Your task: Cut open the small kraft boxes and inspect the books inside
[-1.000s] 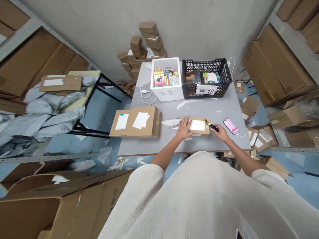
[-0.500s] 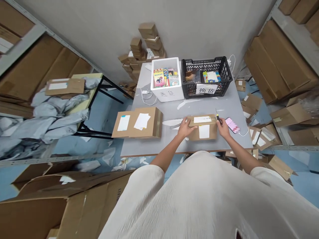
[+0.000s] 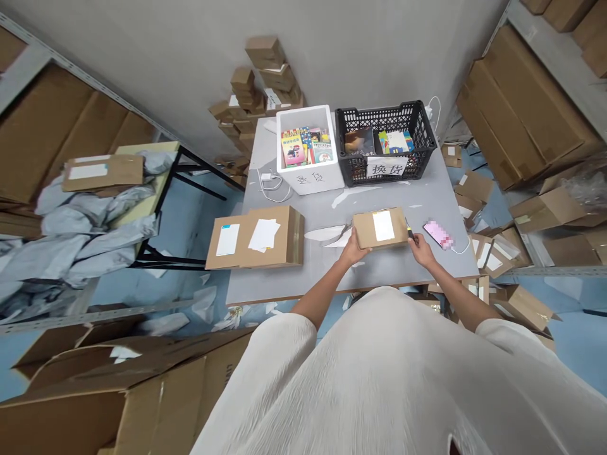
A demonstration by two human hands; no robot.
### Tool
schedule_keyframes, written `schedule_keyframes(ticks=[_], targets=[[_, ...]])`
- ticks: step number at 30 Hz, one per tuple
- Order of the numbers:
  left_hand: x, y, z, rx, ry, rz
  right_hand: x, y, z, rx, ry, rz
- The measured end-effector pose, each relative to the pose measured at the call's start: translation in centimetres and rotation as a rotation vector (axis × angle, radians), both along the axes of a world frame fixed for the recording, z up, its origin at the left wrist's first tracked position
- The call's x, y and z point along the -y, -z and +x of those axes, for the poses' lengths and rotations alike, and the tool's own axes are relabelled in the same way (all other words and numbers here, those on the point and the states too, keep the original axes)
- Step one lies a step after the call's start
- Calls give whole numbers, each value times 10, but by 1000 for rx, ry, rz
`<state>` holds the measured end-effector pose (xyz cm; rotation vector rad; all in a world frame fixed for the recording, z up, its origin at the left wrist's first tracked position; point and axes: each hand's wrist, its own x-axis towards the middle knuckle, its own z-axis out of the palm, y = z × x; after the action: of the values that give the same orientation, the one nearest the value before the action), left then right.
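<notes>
A small brown cardboard box (image 3: 364, 230) with one white label (image 3: 384, 225) on its visible upper face is tilted over the grey table, between my hands. My left hand (image 3: 353, 249) grips its left end, the thumb along the near edge. At the right end, my right hand (image 3: 422, 250) holds a utility knife (image 3: 410, 233) with a black and yellow handle, its blade pointing away from me. Those right fingers also seem to touch the box's corner. Just right of that hand lies a phone (image 3: 437, 233) with a lit pink screen and a white cable.
Left on the table (image 3: 322, 272) sits a larger carton (image 3: 294, 237) with white papers. Behind stand a white foam box (image 3: 310, 174) of books and a black crate (image 3: 385, 177). Grey parcels (image 3: 109, 230) cover a side table; an open carton (image 3: 175, 392) stands lower left.
The small box has been turned and tipped up between my hands; one label shows where two did before. My left hand has shifted from its top to its left end. The view has moved slightly.
</notes>
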<state>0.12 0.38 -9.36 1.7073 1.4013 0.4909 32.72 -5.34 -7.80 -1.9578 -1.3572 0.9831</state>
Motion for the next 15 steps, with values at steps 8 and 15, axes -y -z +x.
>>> schedule_keyframes(ticks=[8, 15], targets=[[0, -18, 4, -56, -102, -80, -9, -14, -7, 12, 53, 110], [-11, -39, 8, -84, -215, -14, -24, -30, -4, -10, 197, 181]])
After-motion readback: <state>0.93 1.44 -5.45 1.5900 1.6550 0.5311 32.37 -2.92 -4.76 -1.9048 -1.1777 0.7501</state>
